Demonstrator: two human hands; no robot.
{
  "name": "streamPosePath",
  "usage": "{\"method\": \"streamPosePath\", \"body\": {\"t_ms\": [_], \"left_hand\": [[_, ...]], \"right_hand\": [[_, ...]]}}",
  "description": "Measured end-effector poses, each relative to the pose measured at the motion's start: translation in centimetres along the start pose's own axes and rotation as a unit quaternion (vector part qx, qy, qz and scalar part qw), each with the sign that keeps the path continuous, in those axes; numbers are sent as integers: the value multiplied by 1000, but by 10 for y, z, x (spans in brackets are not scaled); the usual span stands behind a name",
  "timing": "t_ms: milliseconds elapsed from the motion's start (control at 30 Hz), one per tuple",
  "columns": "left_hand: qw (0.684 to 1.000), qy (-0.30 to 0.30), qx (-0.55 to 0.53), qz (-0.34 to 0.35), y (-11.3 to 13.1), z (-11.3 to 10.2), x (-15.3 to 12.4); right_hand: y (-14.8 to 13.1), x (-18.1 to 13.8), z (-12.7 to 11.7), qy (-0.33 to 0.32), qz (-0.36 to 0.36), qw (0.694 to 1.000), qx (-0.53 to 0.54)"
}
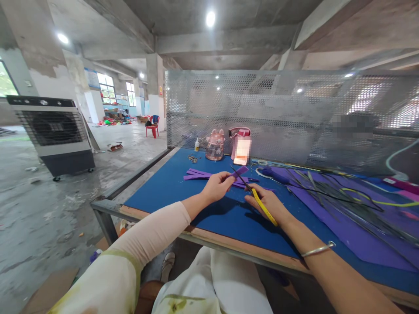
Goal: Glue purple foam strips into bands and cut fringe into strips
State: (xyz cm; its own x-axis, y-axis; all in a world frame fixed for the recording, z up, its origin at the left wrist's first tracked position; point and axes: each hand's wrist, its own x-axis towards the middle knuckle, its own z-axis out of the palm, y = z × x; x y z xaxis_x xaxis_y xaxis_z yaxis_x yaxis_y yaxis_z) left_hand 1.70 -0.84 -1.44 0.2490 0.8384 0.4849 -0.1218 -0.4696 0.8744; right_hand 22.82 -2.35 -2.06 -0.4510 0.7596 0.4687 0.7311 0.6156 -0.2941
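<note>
My left hand (218, 185) pinches a short purple strip (241, 172) above the blue tabletop (163, 185). In my right hand (266, 200) is a pair of scissors with yellow handles (262, 206), fingers closed round them. The dark scissor blades reach up to the left and cross the strip near my left fingertips. Whether the blades have cut into it I cannot tell. Behind and below my hands, several more purple strips (199, 173) lie loosely on the table.
A clear pink-topped bottle (214, 148), a lit phone (241, 151) and a small white bottle (197, 145) stand near the perforated metal screen (278, 113). On the right, thin dark stems (347, 205) lie over a purple sheet (330, 231). An air cooler (54, 131) stands left.
</note>
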Motion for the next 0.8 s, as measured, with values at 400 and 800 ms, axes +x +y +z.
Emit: {"method": "streamPosePath", "body": {"t_ms": [400, 800], "left_hand": [[1000, -9, -10, 3, 2, 1, 0], [1000, -15, -6, 7, 1, 0, 0]], "right_hand": [[-2, -1, 2, -6, -20, 1000, 14], [-1, 0, 2, -6, 6, 1000, 14]]}}
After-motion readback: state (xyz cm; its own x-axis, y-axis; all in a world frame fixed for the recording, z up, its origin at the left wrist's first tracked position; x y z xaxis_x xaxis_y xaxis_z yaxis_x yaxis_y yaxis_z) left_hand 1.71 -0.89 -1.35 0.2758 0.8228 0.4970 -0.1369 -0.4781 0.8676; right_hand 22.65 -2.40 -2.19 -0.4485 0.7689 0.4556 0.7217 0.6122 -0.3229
